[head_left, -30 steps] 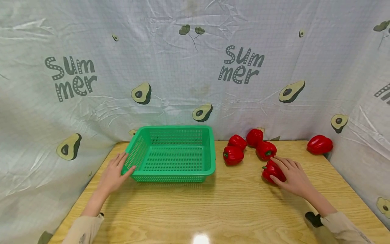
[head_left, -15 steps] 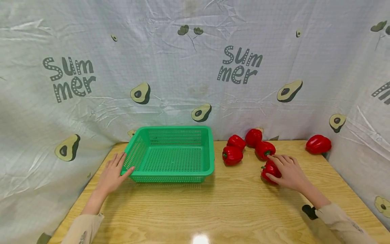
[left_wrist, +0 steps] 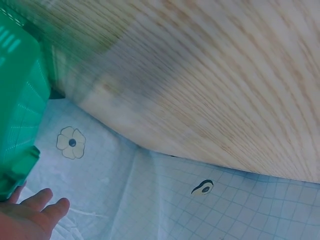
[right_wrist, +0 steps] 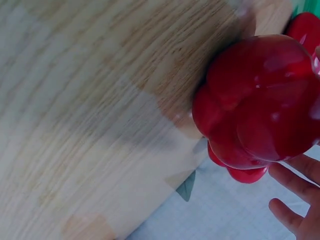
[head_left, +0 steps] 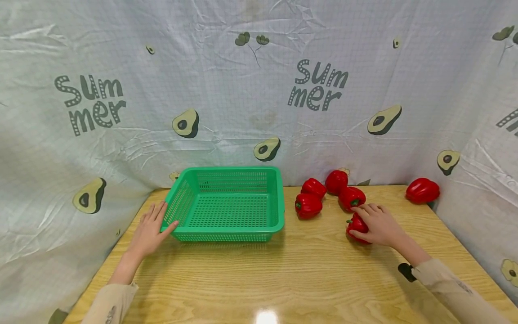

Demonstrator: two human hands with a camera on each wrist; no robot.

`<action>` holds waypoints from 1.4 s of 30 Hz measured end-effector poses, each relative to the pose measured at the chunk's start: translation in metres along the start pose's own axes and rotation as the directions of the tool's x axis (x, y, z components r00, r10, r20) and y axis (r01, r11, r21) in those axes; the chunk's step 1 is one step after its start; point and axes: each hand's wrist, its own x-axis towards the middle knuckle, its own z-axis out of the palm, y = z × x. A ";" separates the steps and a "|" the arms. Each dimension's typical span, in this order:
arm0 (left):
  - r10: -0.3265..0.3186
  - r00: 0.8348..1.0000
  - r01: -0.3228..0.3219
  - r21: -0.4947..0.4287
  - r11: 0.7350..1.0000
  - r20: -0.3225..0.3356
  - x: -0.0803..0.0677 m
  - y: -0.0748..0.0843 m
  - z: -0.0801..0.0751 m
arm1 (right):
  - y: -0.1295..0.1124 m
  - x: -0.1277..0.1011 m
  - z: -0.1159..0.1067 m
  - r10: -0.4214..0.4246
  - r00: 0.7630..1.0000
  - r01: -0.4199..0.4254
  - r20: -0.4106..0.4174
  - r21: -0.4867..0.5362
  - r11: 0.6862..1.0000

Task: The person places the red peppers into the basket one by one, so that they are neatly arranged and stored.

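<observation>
My right hand (head_left: 374, 225) lies over a red bell pepper (head_left: 355, 227) on the right of the wooden table, thumb at its near side and fingers curled over its top. The right wrist view shows this pepper (right_wrist: 260, 100) close up, with the fingertips (right_wrist: 295, 185) beside it. My left hand (head_left: 153, 227) rests flat on the table, its thumb touching the front left corner of an empty green plastic basket (head_left: 226, 231). In the left wrist view the basket's wall (left_wrist: 17, 100) is at the left edge and that hand's fingers (left_wrist: 35, 210) are at the bottom corner.
More red peppers lie behind the right hand: one (head_left: 309, 205) near the basket, others (head_left: 314, 187), (head_left: 337, 181), (head_left: 351, 196) close together, and one apart at the far right (head_left: 422, 190). A printed cloth (head_left: 259, 112) walls the table on three sides.
My right hand has drawn slightly left and back over the pepper, and its fingers have curled closer round it. The left hand and the basket have not moved.
</observation>
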 end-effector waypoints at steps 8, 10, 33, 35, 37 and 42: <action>0.002 1.000 -0.002 -0.009 1.000 -0.005 0.000 -0.001 0.002 | -0.005 0.009 0.004 -0.062 0.994 0.066 0.090 -0.051 0.996; 0.003 1.000 -0.003 -0.018 1.000 -0.009 -0.001 -0.001 0.003 | -0.006 0.011 0.005 -0.075 0.992 0.081 0.102 -0.052 0.995; -0.003 1.000 0.002 -0.027 1.000 -0.021 -0.001 0.000 0.004 | -0.004 0.013 0.005 -0.226 0.971 0.234 0.085 -0.107 0.966; 0.000 1.000 0.000 -0.024 1.000 -0.025 0.000 0.000 0.004 | -0.004 0.013 0.005 -0.237 0.969 0.243 0.065 -0.113 0.963; 0.004 1.000 -0.005 -0.024 1.000 -0.031 0.000 -0.001 0.005 | -0.006 0.014 0.004 -0.247 0.968 0.250 0.045 -0.116 0.961; 0.005 1.000 -0.005 -0.021 1.000 -0.020 0.000 0.000 0.004 | -0.012 0.015 0.000 -0.252 0.967 0.254 0.032 -0.104 0.962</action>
